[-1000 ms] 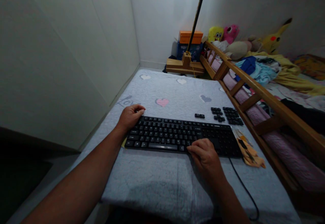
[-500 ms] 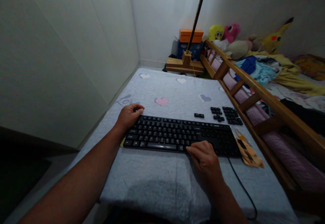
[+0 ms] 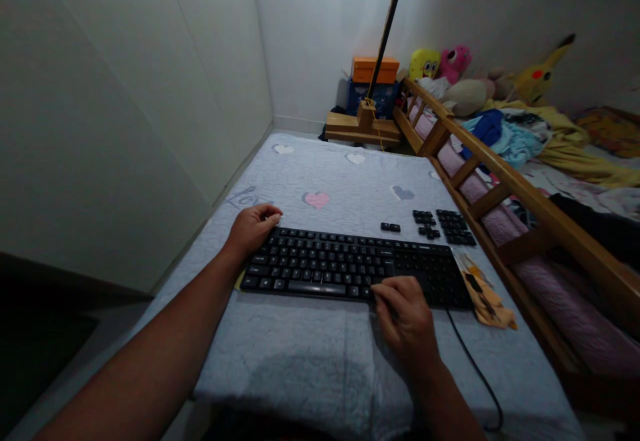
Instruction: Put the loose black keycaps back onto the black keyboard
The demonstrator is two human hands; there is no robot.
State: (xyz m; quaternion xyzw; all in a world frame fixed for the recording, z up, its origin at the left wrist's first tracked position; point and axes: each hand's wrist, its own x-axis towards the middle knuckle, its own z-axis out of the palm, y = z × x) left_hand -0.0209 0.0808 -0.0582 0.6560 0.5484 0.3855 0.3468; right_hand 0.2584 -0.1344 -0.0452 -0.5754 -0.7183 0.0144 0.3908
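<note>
A black keyboard (image 3: 315,264) lies across the cloth-covered table, its number pad area and the block beside it bare of keycaps. My left hand (image 3: 253,231) is at its far left corner, fingers curled and closed on the edge. My right hand (image 3: 406,311) is closed in a pinch at the front edge, over the bottom row right of the space bar (image 3: 317,288). What its fingertips hold, if anything, is hidden. Loose black keycaps (image 3: 454,227) lie in small groups behind the keyboard's right end, with a separate pair (image 3: 391,227) to their left.
An orange cloth (image 3: 493,307) with small tools on it lies right of the keyboard. The black cable (image 3: 475,367) runs toward me. A wooden bed rail (image 3: 505,174) borders the table on the right. A lamp stand's wooden base (image 3: 363,127) stands beyond the far edge.
My right hand has shifted slightly right along the keyboard's front edge, still pinched. My left hand stays at the far left corner.
</note>
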